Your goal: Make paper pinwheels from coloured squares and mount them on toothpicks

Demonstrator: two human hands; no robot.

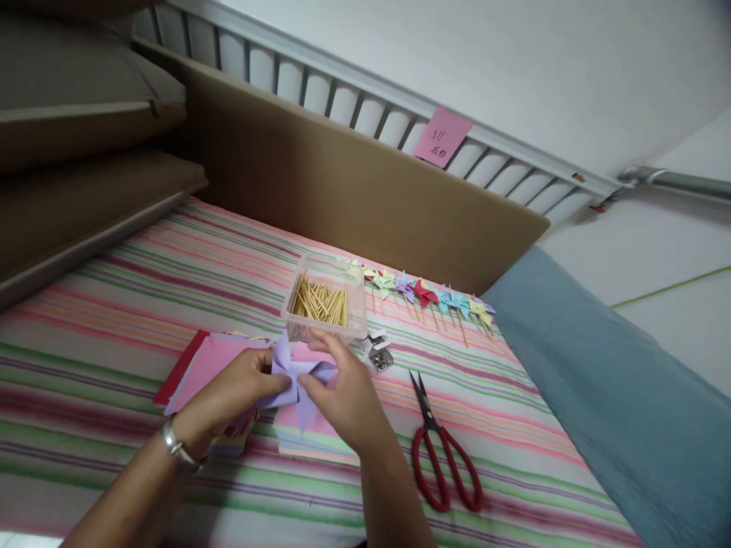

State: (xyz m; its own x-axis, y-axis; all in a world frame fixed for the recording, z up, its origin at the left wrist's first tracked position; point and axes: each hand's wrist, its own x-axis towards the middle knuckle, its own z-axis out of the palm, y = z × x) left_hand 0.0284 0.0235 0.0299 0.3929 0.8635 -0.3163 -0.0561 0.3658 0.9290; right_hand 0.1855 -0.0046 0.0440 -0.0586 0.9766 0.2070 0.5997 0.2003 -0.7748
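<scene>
Between my two hands is a purple paper pinwheel (282, 355), its points folded in toward the middle. My left hand (251, 380) pinches its left side, the thumb lying near the centre. From the right, my right hand (343, 388) grips it with the thumb pressed close to the centre and the index finger raised behind. Just under the hands lie stacks of coloured paper, one topped with pink sheets (214, 361) and another with pale layered edges (320, 449). Whether a pin sits in the pinwheel's centre I cannot tell.
A clear plastic box (357, 323) of thin wooden sticks (320, 301) stands behind the hands. Finished pinwheels (426, 293) on sticks line the back right. Red-handled scissors (437, 449) lie at right, small metal pieces (380, 359) near the box. A cardboard panel (343, 175) borders the back.
</scene>
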